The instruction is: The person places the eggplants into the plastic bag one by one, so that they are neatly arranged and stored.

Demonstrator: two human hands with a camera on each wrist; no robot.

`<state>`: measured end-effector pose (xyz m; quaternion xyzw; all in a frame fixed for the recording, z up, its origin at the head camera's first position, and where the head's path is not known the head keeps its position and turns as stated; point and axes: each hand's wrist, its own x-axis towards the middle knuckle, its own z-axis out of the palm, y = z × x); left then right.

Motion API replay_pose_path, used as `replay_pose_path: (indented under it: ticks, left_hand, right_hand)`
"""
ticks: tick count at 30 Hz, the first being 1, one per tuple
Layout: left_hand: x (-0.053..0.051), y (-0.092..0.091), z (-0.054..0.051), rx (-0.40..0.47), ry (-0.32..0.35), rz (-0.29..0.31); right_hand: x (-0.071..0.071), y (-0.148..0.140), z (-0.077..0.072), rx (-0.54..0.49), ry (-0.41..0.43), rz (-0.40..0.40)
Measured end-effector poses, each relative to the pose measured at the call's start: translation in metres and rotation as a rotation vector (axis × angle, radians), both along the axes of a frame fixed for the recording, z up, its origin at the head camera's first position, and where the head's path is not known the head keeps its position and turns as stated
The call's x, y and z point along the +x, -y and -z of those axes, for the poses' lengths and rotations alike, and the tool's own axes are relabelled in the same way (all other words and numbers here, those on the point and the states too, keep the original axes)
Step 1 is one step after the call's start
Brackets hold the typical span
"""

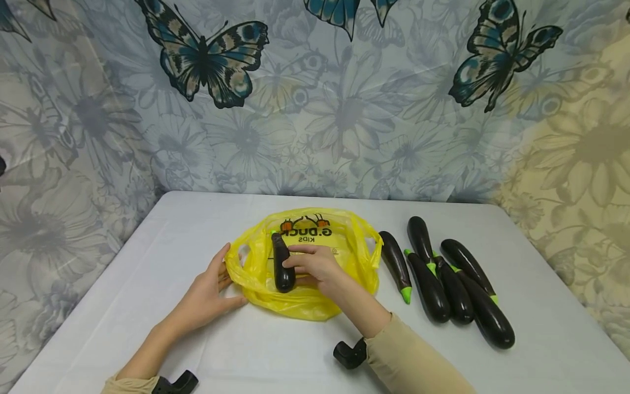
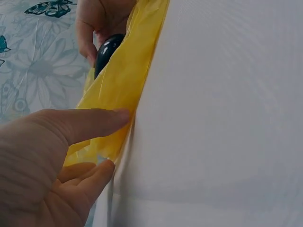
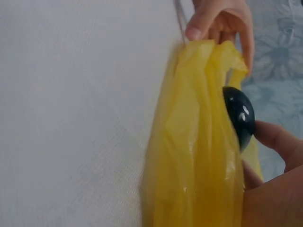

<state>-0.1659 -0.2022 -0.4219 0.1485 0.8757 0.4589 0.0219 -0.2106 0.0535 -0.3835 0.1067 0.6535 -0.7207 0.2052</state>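
Observation:
A yellow plastic bag (image 1: 315, 306) with printed lettering lies spread on the table, its mouth facing up. Inside its rim my right hand (image 1: 320, 268) holds a dark eggplant (image 1: 284, 268) by its side, the green tip pointing away. In the right wrist view the eggplant's round end (image 3: 240, 116) shows above the bag's edge (image 3: 189, 142), with a fingertip against it. My left hand (image 1: 209, 298) touches the bag's left edge, thumb and fingers spread apart; the left wrist view shows the thumb lying on the yellow plastic (image 2: 120, 94).
To the right of the bag, several eggplants (image 1: 428, 290) lie in a loose group on the white table (image 1: 275, 355), one of them (image 1: 395, 262) close to the bag's right edge. A butterfly-and-flower cloth (image 1: 344, 120) hangs behind the table.

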Motion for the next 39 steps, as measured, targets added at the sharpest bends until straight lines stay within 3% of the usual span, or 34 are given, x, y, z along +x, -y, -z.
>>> replay_pose_path:
  ticks: [7, 17, 29, 36, 39]
  left_hand:
    - [0.002, -0.005, -0.002, 0.083, 0.095, 0.015]
    - [0.003, -0.004, 0.002, 0.153, 0.057, 0.040]
    - [0.002, -0.003, 0.003, 0.170, 0.043, 0.058]
    - [0.001, -0.002, 0.004, 0.221, 0.075, 0.063]
    - [0.001, -0.003, 0.003, 0.203, 0.071, 0.048]
  right_hand:
    - [-0.002, 0.004, 0.006, 0.043, -0.015, -0.027]
    - [0.006, 0.018, 0.006, 0.055, -0.078, -0.048]
    - [0.007, 0.021, 0.008, 0.062, -0.110, -0.091]
    - [0.006, 0.023, 0.009, 0.061, -0.107, -0.104]
    - [0.006, 0.024, 0.008, 0.065, -0.108, -0.104]
